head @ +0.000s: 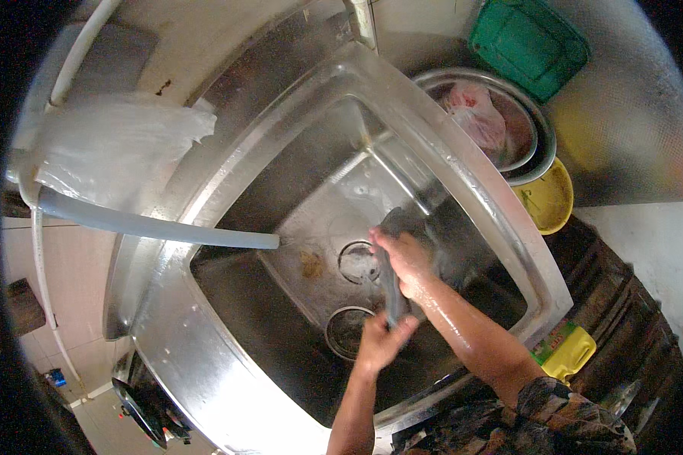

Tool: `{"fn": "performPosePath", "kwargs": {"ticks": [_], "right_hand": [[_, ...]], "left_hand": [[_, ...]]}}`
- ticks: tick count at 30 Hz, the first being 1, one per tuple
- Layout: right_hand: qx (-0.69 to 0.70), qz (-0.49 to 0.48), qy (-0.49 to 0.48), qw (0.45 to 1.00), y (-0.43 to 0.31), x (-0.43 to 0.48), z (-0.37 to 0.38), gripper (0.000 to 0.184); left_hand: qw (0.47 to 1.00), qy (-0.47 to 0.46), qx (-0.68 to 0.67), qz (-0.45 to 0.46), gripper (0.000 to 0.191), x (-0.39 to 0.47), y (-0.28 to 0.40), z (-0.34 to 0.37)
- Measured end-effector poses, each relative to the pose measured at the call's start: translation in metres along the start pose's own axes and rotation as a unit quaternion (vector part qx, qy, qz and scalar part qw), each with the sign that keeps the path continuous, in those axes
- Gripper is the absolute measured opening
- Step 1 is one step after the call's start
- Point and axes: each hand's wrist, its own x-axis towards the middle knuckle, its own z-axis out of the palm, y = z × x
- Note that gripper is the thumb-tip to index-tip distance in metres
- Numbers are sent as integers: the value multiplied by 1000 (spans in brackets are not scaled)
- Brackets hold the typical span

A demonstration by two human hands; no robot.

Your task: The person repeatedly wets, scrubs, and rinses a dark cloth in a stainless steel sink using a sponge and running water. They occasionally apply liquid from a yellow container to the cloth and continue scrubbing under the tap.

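Note:
Both hands are over the basin of a stainless steel sink (461, 136), holding a long dark grey, wet-looking item (388, 278) that I cannot identify clearly. My right hand (404, 259) grips its upper part, beside the drain (357, 263). Lower down, my left hand (381, 341) holds the other end near a metal ring (341, 335) on the basin floor. The right forearm is wet. A pale blue-grey hose (205, 234) reaches over the sink's left rim, and a small brown clump (311, 265) lies on the basin floor.
Nested metal bowls (540, 131) at the upper right hold a pinkish thing in a plastic bag (481, 122). Near them are a green plastic basket (529, 45) and a yellow dish (546, 199). A yellow jug (572, 352) stands at the lower right. Clear plastic (119, 148) lies at the left.

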Motion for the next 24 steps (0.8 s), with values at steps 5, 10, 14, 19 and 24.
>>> {"fn": "performPosePath", "kwargs": {"ticks": [5,10,14,19,24], "right_hand": [[294,116,103,943,17,25,-19,14],[155,96,8,983,42,25,-9,16],[218,233,-127,939,15,40,-32,32],[154,102,-31,982,23,-7,15,23],[220,125,-332,909,13,45,-32,31]], "left_hand": [[950,112,-244,157,45,1,55,-39],[946,203,-232,100,63,61,39,-25],[849,228,368,303,19,32,32,54],[915,348,157,129,30,90,42,-7],[792,320,409,320,25,70,39,46]]}}
